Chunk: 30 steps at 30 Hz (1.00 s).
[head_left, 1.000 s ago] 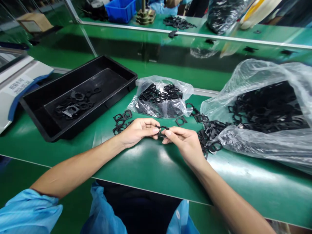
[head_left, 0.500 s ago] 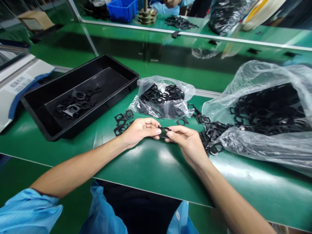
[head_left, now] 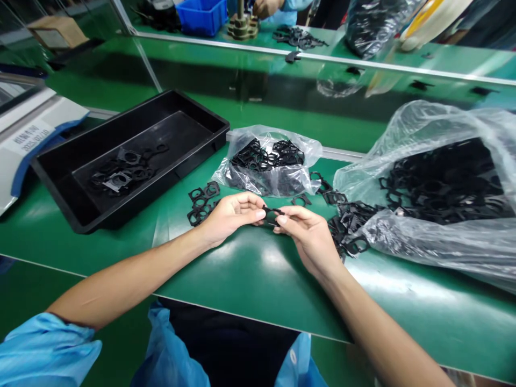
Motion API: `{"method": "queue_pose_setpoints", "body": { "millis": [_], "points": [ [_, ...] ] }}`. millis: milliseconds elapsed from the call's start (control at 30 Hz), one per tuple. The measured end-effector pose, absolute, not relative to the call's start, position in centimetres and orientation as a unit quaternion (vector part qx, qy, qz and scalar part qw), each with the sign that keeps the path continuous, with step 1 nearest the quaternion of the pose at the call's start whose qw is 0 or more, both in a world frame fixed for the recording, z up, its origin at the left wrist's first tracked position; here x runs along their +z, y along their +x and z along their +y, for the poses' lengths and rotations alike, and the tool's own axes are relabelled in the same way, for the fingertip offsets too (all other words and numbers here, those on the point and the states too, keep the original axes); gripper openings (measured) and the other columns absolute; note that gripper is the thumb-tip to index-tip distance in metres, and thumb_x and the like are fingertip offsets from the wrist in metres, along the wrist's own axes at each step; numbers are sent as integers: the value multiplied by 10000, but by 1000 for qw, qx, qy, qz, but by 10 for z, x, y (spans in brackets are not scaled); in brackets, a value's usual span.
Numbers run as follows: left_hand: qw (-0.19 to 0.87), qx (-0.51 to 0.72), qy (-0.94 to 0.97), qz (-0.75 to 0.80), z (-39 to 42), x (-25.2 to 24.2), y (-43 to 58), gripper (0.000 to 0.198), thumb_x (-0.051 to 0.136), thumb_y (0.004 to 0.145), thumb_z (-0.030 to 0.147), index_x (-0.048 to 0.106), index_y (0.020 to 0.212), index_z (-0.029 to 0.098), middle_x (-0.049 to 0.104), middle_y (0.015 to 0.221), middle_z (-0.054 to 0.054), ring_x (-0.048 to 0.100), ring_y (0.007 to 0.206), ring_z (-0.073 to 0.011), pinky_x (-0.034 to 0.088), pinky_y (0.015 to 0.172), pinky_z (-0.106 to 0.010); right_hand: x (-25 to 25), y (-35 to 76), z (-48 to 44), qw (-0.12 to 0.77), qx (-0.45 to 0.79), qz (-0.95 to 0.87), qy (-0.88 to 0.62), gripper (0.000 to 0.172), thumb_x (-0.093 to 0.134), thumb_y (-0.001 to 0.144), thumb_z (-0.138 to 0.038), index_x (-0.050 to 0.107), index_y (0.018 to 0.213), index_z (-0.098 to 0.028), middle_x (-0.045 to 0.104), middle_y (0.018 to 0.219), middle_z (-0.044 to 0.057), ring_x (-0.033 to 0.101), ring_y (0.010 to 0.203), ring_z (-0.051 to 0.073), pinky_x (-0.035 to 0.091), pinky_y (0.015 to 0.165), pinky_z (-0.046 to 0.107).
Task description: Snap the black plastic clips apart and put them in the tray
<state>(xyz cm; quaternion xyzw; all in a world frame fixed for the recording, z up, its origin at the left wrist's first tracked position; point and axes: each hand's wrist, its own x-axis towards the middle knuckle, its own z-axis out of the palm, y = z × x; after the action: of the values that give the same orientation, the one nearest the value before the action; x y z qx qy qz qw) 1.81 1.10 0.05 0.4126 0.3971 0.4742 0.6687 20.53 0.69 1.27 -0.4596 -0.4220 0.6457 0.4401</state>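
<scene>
My left hand [head_left: 234,216] and my right hand [head_left: 308,232] meet above the green table, pinching a small black plastic ring part [head_left: 273,210] between thumbs and fingertips. The part is held from both sides, and the fingers hide its ends. Just beyond my left hand lie several loose black ring parts [head_left: 200,202]. By my right hand, a heap of similar black parts [head_left: 350,220] spills out from a large clear bag [head_left: 427,236]. Behind both hands sits a smaller clear bag [head_left: 278,180] filled with black ring parts.
A black tray [head_left: 193,156] holding several ring parts stands at the left, beside a white and blue machine [head_left: 36,134]. Along the back runs a low partition rail [head_left: 322,59]. Past it are a blue bin [head_left: 202,19] and another person's hand [head_left: 268,7].
The black ring part has tilted slightly between my fingers, so its opening shows more. Across the partition, the other person's hand has moved left, toward the metal stand.
</scene>
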Motion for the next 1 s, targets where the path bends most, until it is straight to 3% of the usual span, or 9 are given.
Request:
{"method": "queue_pose_setpoints", "body": {
  "millis": [100,300,467,567,733,833,1000],
  "points": [
    [638,491,429,410,10,2,19,338,847,729,393,670,861,138,639,699,16,613,636,-89,516,658,-224,13,206,5,475,540,-506,-476,231,843,726,-381,760,848,-203,685,813,26,643,633,142,609,692,342],
    [649,483,430,400,8,3,20,343,832,745,402,645,855,137,682,739,-9,687,678,-127,559,713,-260,17,205,0,459,459,-614,-449,78,747,810,-272,772,878,-244,664,974,57,665,927,192,623,801,320],
    [631,508,431,398,7,0,20,291,837,737,314,637,863,145,682,771,-1,686,711,-114,557,733,-238,16,205,-1,466,507,-576,-441,381,739,775,-207,693,1149,-262,614,1175,64,676,965,181,608,840,317],
    [621,510,436,403,7,1,20,282,831,737,297,632,868,146,678,783,-1,678,711,-111,558,738,-241,15,207,1,453,543,-551,-442,441,756,774,-253,649,1202,-252,646,1084,55,681,913,171,594,815,301],
    [589,520,462,412,7,2,19,290,811,740,254,629,950,168,647,777,15,651,701,-106,550,718,-234,14,207,3,435,567,-543,-442,361,780,787,-356,680,1103,-213,652,862,24,654,775,156,574,776,310],
    [563,521,494,410,6,-1,19,316,782,763,227,641,1043,184,652,799,11,648,715,-107,539,717,-227,15,206,2,440,560,-549,-437,305,788,786,-357,707,1041,-212,661,845,25,656,782,159,569,785,310],
    [556,508,516,408,5,-4,19,255,740,794,216,690,1041,179,668,837,-10,645,729,-112,539,727,-233,18,205,-2,440,551,-563,-430,298,812,775,-343,717,1027,-216,684,863,29,677,816,167,581,800,310]
  ]
}}
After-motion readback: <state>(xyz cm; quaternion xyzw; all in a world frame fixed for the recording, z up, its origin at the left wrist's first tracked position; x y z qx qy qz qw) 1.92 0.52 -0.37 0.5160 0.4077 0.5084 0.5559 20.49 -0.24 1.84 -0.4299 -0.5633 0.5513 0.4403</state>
